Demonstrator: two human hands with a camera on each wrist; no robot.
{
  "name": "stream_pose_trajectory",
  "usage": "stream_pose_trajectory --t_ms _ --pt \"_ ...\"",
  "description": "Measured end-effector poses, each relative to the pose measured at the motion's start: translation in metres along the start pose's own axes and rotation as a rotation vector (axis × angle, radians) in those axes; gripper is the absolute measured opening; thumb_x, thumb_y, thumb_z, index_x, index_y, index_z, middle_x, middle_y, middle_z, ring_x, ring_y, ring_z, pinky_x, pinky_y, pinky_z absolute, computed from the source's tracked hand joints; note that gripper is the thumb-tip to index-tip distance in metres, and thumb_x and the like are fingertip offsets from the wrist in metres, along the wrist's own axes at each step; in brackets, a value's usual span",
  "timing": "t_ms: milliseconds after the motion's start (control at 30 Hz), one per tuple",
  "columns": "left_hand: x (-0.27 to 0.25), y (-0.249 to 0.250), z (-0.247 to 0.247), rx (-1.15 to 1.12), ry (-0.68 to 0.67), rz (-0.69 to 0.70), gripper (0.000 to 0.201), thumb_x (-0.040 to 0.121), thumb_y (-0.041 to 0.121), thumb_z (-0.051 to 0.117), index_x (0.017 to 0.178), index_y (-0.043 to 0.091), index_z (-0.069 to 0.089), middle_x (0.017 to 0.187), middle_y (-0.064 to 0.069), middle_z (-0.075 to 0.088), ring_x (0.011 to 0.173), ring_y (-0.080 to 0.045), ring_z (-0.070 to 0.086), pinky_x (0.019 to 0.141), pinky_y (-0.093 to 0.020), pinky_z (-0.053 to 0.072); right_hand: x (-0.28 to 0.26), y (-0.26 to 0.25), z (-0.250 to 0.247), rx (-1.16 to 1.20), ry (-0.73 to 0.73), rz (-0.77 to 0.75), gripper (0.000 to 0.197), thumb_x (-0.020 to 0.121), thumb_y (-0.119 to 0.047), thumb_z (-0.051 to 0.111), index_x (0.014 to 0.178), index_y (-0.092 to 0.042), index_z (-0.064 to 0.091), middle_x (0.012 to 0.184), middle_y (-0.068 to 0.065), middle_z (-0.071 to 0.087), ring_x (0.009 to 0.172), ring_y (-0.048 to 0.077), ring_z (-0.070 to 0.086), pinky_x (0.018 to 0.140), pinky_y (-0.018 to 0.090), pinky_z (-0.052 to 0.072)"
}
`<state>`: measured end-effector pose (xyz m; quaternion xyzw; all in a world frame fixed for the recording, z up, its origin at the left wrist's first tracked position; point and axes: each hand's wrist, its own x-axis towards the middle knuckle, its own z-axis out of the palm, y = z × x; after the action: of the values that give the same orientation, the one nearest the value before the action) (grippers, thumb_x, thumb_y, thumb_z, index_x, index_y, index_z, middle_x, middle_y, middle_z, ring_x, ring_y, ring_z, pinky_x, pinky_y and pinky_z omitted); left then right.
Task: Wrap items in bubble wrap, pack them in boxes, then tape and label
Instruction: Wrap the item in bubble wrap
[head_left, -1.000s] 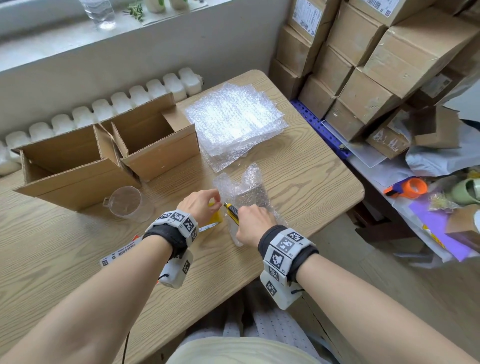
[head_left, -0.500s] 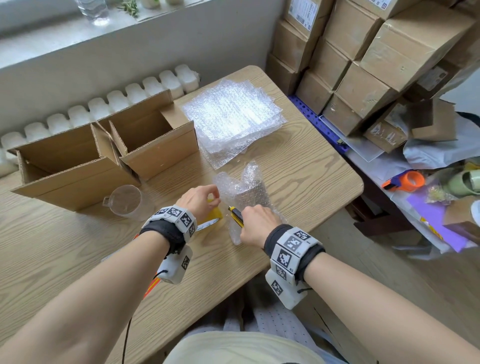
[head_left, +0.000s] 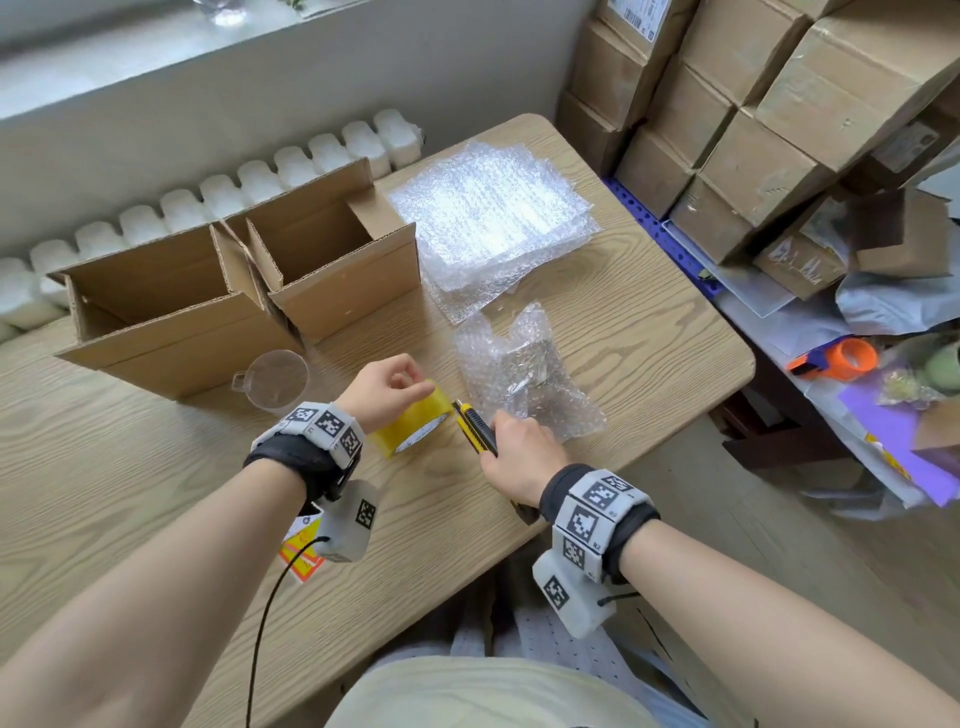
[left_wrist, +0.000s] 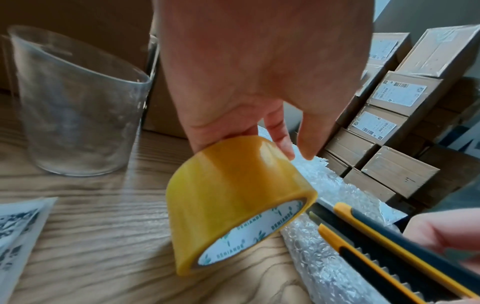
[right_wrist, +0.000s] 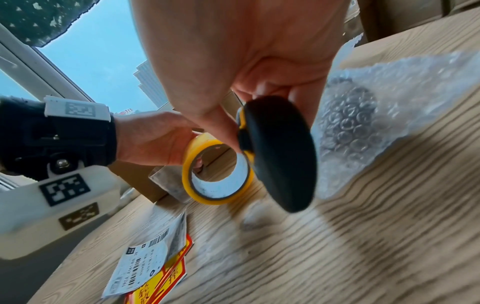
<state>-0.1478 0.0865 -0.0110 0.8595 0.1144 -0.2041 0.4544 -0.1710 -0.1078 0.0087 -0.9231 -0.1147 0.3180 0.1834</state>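
Her left hand (head_left: 387, 383) grips the yellow tape roll (head_left: 413, 423) on the table (head_left: 156, 467); the right hand (head_left: 522, 457) clasps a utility knife (head_left: 475, 426) beside it. The bubble-wrapped bundle (head_left: 524, 374) lies just beyond, near the table's right edge.

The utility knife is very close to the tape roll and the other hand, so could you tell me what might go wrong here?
The utility knife in the right hand points toward the left hand gripping the tape roll; a slip might nick its fingers. It might also cut the bubble-wrapped bundle beside it.
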Motion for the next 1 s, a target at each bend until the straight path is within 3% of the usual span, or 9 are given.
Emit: stream_pose_trajectory --t_ms 200,400,567,700,767,867,1000 --pt "-0.012 -0.019 -0.007 0.097 0.165 0.02 0.024 0.081 0.027 0.07 0.07 0.021 0.05 0.068 0.003 0.052 0.066 -0.019 0.047 0.061 -0.028 0.038 0.008 -0.011 0.024 0.038 -0.024 0.088 0.027 0.089 -0.02 0.051 0.109 -0.003 0.048 0.111 0.019 0.06 0.105 0.036 0.056 0.084 0.036 0.043" --pt "-0.032 -0.027 -0.003 0.327 0.275 0.07 0.013 0.084 0.024 0.064 0.09 0.015 0.057 0.084 0.002 0.058 0.086 -0.028 0.056 0.069 -0.032 0.04 0.024 -0.014 0.047 0.158 -0.094 0.225 0.032 0.095 -0.024 0.049 0.119 -0.002 0.045 0.119 0.019 0.058 0.111 0.035 0.055 0.086 0.033 0.042" --pt "-0.031 -0.042 0.0 0.472 0.3 0.2 0.012 0.082 0.017 0.063 0.092 0.011 0.058 0.087 -0.005 0.063 0.084 -0.03 0.056 0.065 -0.03 0.034 0.03 -0.011 0.06 0.209 -0.076 0.3 0.033 0.094 -0.027 0.052 0.117 -0.003 0.051 0.118 0.018 0.059 0.111 0.034 0.055 0.085 0.032 0.043" --pt "-0.033 -0.057 0.007 0.565 0.33 0.342 0.012 0.074 0.008 0.07 0.079 0.01 0.058 0.069 -0.006 0.061 0.066 -0.031 0.059 0.058 -0.029 0.036 0.031 -0.009 0.064 0.19 -0.064 0.293 0.029 0.094 -0.027 0.053 0.111 -0.003 0.056 0.114 0.018 0.061 0.108 0.035 0.056 0.084 0.033 0.044" --pt "-0.036 -0.061 0.012 0.628 0.359 0.38 0.007 0.074 0.012 0.065 0.074 0.01 0.058 0.061 -0.006 0.059 0.057 -0.029 0.057 0.054 -0.03 0.039 0.03 -0.009 0.064 0.18 -0.071 0.281 0.027 0.095 -0.025 0.052 0.11 -0.003 0.056 0.114 0.019 0.061 0.108 0.035 0.056 0.085 0.034 0.045" --pt "-0.039 -0.068 0.021 0.696 0.359 0.453 0.007 0.072 0.014 0.063 0.073 0.011 0.057 0.062 -0.005 0.06 0.055 -0.028 0.056 0.054 -0.033 0.045 0.025 -0.009 0.059 0.131 -0.074 0.252 0.022 0.094 -0.019 0.048 0.108 -0.003 0.054 0.112 0.019 0.061 0.105 0.035 0.057 0.081 0.033 0.044" --pt "-0.043 -0.064 0.03 0.682 0.305 0.406 0.044 0.058 0.007 0.085 0.086 0.011 0.052 0.057 -0.005 0.06 0.049 -0.027 0.057 0.049 -0.029 0.044 0.017 -0.01 0.035 0.035 0.035 0.14 0.019 0.092 -0.014 0.044 0.104 -0.005 0.056 0.106 0.019 0.063 0.101 0.037 0.058 0.08 0.036 0.045"
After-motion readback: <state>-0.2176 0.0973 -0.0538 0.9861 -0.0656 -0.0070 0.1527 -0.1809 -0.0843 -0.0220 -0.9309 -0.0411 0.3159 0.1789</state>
